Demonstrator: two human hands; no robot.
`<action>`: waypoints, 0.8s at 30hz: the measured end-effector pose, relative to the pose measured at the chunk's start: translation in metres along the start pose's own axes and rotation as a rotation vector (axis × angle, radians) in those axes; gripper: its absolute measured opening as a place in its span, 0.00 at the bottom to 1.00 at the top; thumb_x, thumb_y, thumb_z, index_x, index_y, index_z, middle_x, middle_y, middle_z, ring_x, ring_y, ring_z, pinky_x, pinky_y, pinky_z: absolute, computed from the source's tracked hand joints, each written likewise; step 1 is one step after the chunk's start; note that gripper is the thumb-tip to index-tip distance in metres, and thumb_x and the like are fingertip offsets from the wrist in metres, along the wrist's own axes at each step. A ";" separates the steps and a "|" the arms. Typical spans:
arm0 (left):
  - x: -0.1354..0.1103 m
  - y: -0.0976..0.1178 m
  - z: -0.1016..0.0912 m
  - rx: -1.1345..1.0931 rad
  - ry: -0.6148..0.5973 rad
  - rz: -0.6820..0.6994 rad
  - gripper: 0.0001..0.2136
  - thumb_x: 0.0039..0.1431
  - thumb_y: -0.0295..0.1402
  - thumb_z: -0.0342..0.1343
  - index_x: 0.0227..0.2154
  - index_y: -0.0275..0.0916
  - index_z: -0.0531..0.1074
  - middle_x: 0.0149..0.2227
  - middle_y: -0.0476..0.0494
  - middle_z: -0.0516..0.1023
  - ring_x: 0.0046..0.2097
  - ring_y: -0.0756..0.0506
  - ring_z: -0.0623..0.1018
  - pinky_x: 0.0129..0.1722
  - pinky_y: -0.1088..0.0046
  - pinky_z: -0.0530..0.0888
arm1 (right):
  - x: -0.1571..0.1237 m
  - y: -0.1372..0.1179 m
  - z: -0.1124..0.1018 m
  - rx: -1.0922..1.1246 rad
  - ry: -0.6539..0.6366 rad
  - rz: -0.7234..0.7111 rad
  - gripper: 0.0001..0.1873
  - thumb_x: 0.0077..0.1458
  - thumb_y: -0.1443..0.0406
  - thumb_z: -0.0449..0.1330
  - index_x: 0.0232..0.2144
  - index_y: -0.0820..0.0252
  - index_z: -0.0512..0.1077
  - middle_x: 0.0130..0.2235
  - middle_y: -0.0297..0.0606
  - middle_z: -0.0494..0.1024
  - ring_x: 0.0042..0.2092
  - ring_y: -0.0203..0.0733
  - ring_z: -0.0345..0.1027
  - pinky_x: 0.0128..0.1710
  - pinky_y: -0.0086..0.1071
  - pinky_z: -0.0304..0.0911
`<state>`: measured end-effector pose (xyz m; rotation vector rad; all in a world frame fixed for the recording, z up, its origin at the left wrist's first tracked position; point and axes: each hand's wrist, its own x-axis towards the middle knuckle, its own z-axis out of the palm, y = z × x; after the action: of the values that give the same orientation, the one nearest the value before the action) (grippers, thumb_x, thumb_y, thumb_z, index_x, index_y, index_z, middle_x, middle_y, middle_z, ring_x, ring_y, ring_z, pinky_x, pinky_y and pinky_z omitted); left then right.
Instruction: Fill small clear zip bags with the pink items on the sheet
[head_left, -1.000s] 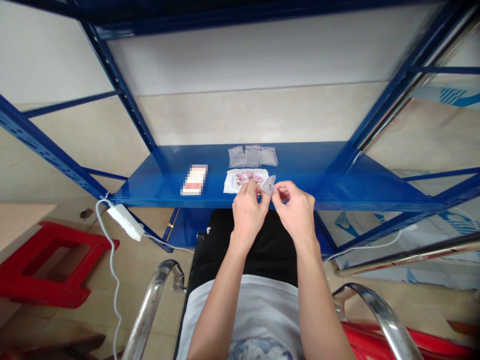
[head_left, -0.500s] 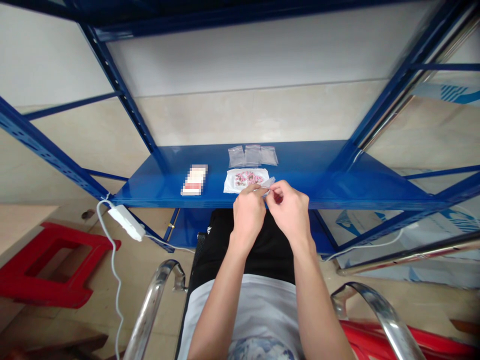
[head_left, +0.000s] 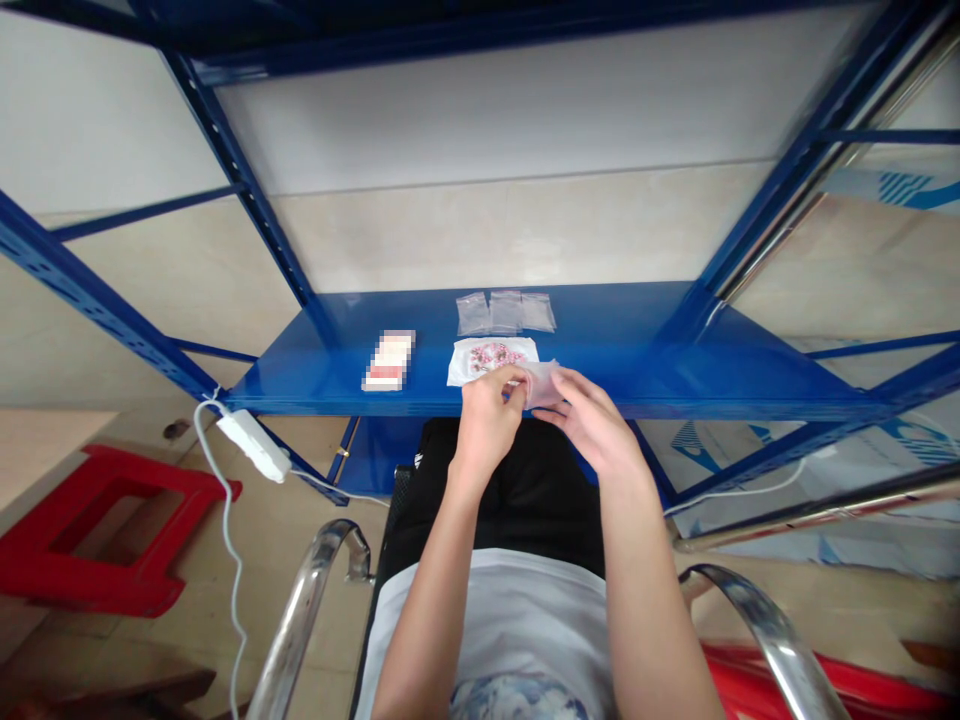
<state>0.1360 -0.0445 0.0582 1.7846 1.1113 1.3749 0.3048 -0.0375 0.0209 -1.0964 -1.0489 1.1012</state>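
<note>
A small clear plastic bag (head_left: 543, 386) is between my two hands at the shelf's front edge. My left hand (head_left: 489, 420) is closed, pinching the bag's left side between thumb and fingers. My right hand (head_left: 598, 422) has its fingers around the bag's right edge, some above and some below it. Just behind the hands, pink and dark beaded pieces (head_left: 491, 355) lie on a white sheet or packet (head_left: 459, 368). The left hand and the bag hide its near right part.
Several clear plastic bags (head_left: 505, 312) lie in a row farther back on the blue shelf (head_left: 637, 350). A blurred-out flat item (head_left: 389, 360) is to the left. A white power strip (head_left: 253, 446) hangs by the left post; chair arms (head_left: 307, 600) flank me.
My hands have moved apart slightly, the right one outward with its fingers straighter. The plastic bag now shows flat and wider between them. The items on the shelf have not moved.
</note>
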 end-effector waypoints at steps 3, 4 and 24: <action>0.000 0.000 -0.002 -0.037 -0.022 -0.024 0.10 0.61 0.21 0.56 0.34 0.40 0.80 0.37 0.46 0.86 0.37 0.45 0.84 0.41 0.71 0.78 | -0.002 -0.001 -0.002 0.162 -0.120 0.094 0.25 0.46 0.47 0.79 0.38 0.55 0.78 0.35 0.38 0.84 0.32 0.43 0.80 0.29 0.32 0.75; 0.000 0.001 -0.002 -0.047 -0.026 -0.031 0.10 0.61 0.21 0.56 0.34 0.40 0.80 0.37 0.46 0.86 0.37 0.45 0.84 0.41 0.71 0.78 | -0.002 -0.001 -0.002 0.186 -0.110 0.096 0.25 0.44 0.49 0.80 0.36 0.55 0.78 0.33 0.36 0.82 0.30 0.40 0.78 0.27 0.30 0.73; 0.000 -0.010 -0.009 -0.123 -0.093 -0.110 0.08 0.65 0.25 0.57 0.39 0.39 0.81 0.31 0.48 0.83 0.32 0.49 0.82 0.30 0.79 0.77 | -0.002 0.000 -0.013 0.267 -0.079 0.141 0.23 0.36 0.55 0.86 0.30 0.59 0.82 0.32 0.37 0.86 0.32 0.39 0.83 0.34 0.24 0.80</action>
<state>0.1245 -0.0401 0.0520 1.6572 1.0376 1.2548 0.3175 -0.0416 0.0182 -0.9286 -0.8650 1.3643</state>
